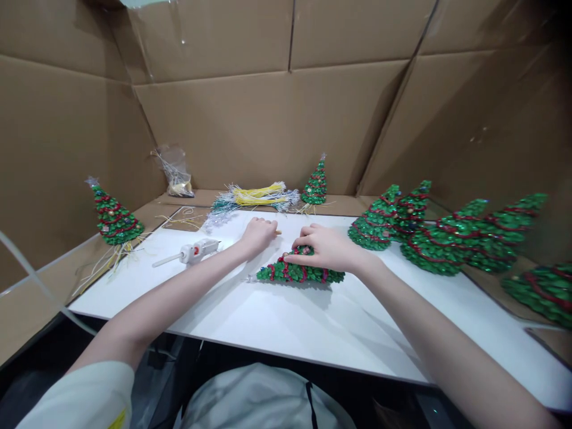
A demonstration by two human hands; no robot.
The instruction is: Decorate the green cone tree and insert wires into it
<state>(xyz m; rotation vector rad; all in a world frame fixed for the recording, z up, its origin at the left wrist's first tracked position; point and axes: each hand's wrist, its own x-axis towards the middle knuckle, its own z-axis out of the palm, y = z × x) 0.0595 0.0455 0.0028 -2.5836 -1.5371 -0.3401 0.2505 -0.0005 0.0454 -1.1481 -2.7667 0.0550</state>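
A small green Christmas tree with red garland lies on its side on the white board, its clear star tip pointing left. My right hand rests over the upper side of that tree, fingers curled round it. Just beyond the tree, my left hand is closed near the board. A small orange-brown bit shows by its fingertips, too small to name. Left of my left forearm, a white glue gun lies on the board.
Bundled white, yellow and green wires lie at the back, near a clear plastic bag. Decorated trees stand at the left and back. Several starless trees line the right. Cardboard walls enclose the white board.
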